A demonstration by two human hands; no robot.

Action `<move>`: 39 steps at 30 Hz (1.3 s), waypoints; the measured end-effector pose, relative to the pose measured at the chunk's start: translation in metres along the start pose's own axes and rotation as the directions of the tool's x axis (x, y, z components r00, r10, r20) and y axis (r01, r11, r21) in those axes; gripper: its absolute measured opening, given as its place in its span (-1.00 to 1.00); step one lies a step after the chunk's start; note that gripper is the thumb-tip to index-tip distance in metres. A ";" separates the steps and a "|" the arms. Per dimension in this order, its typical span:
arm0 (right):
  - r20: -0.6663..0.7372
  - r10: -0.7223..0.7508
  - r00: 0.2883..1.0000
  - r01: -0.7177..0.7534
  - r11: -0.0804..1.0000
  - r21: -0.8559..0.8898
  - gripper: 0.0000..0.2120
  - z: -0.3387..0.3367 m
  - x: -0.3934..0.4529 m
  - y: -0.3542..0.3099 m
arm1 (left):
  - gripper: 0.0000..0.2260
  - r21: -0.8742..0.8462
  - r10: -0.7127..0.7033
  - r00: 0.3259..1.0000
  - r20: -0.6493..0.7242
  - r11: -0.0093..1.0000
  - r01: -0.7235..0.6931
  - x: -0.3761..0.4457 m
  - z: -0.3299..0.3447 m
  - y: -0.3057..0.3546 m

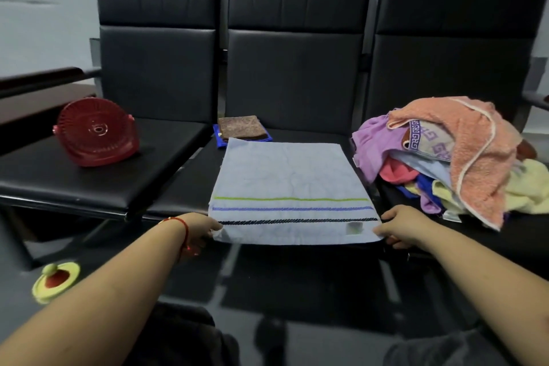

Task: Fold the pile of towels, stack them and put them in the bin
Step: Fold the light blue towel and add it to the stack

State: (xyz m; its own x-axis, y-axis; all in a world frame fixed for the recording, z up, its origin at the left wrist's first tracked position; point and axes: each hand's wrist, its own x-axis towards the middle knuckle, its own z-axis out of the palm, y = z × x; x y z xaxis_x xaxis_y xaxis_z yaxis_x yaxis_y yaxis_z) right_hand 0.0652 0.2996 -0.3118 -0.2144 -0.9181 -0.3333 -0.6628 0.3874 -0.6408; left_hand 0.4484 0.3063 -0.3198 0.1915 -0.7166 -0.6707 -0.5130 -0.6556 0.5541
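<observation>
A single head-worn camera looks forward and down from in front of the row of black seats (pixel 285 140), close to the middle seat's front edge. It faces the backrests squarely; both forearms reach in from the bottom edge. Wide-angle bending curves the outer seats.
</observation>
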 end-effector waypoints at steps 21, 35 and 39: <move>0.159 0.034 0.987 -0.154 0.512 0.845 -0.78 -0.014 0.009 -0.035 | -0.81 -0.674 0.431 0.871 -0.234 0.574 -0.465 0.001 -0.004 0.035; -0.052 0.052 0.997 -0.012 0.810 0.587 -0.86 0.011 0.049 -0.025 | -0.75 0.009 0.354 0.741 -0.571 0.905 -0.425 0.049 -0.006 0.042; -0.062 0.061 0.996 -0.024 0.879 0.477 -0.81 0.009 0.055 -0.019 | -0.74 0.070 0.308 0.776 -0.551 0.943 -0.325 0.052 -0.011 0.042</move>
State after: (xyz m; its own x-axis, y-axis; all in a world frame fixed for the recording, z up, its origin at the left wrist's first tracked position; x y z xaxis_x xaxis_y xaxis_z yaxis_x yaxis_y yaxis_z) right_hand 0.0726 0.2427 -0.3244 -0.2986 -0.8962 -0.3281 -0.2349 0.4023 -0.8849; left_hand 0.4457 0.2385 -0.3261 0.4512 -0.8890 -0.0777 -0.6046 -0.3685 0.7061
